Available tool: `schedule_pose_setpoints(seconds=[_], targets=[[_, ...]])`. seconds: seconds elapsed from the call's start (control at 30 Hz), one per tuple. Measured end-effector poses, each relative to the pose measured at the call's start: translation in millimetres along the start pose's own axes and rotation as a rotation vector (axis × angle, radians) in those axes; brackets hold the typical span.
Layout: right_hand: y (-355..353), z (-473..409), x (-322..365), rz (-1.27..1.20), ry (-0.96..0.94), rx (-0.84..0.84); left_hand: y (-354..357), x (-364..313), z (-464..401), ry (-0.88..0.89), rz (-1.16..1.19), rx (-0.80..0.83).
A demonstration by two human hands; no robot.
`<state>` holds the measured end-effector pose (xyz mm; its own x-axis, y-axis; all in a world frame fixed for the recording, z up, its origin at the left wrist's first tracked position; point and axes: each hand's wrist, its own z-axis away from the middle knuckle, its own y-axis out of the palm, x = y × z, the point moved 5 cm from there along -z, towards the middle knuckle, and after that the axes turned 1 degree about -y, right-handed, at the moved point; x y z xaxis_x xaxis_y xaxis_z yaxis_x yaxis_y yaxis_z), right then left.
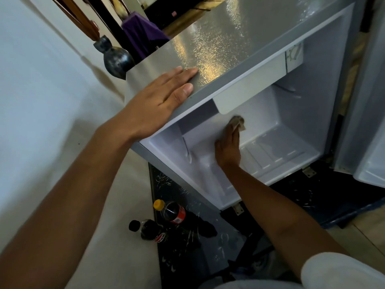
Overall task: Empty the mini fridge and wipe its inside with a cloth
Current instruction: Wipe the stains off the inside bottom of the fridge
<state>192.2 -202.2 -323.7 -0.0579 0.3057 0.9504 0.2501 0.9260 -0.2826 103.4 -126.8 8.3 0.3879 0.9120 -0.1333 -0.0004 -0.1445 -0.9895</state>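
Emptying looks done, so we brace our flat left hand [161, 99] on the mini fridge [218, 49] top while our right hand [229, 147] presses the cloth [237, 123] at centre frame, wiping unfinished.

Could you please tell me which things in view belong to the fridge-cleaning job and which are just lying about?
Part of the job:
fridge, open and emptied
cloth, pressed inside by the right hand
left hand, flat on the fridge top
two cola bottles on the floor, probably taken out

Just lying about:
dark vase
purple fabric
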Motion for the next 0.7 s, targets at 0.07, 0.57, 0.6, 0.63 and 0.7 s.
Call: schedule_pose_setpoints(seconds=[0.07,0.57,0.6,0.63,0.7], targets=[[-6,-2,-7,0.004,0.000,0.001,-3,3,0,0.029,-0.030,0.097],[5,10,19,-0.111,0.005,-0.056,-5,-2,-8,0.124,0.085,0.133],[5,12,24,-0.061,-0.052,-0.075,-4,-3,-10,0.120,0.098,0.116],[4,11,28,0.001,-0.101,-0.097,-3,-5,-10,0.116,0.099,0.105],[0,4,31,0.068,-0.154,-0.135,-1,-6,-11,0.113,0.092,0.100]])
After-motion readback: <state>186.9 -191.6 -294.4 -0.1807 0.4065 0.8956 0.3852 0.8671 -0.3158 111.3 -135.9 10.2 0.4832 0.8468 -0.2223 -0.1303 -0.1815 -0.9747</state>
